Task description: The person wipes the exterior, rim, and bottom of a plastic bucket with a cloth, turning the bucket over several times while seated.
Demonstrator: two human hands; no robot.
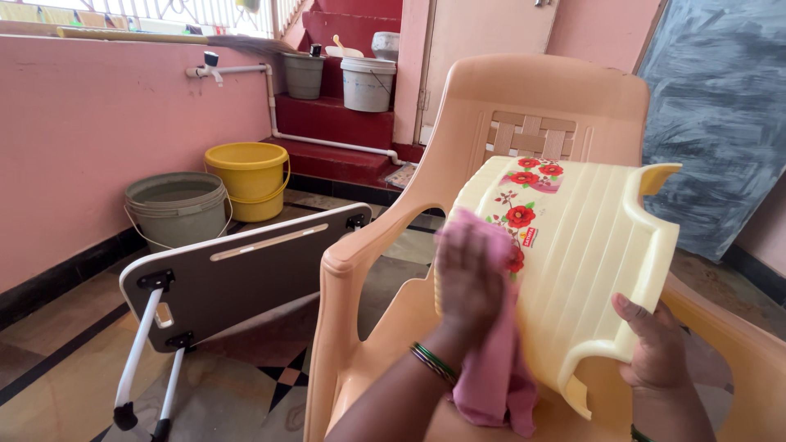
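A pale yellow plastic stool (581, 254) with red flower prints lies tilted on the seat of a peach plastic chair (540, 102). My left hand (468, 282) presses a pink cloth (495, 376) against the stool's ribbed top near the flowers; the hand looks blurred. My right hand (655, 344) grips the stool's lower right edge by a leg. Green bangles show on both wrists.
A folding lap table (246, 270) lies on its side on the tiled floor at left. A grey bucket (176, 209) and a yellow bucket (248, 180) stand by the pink wall. More buckets (367, 83) sit on red steps. A dark board (720, 123) leans at right.
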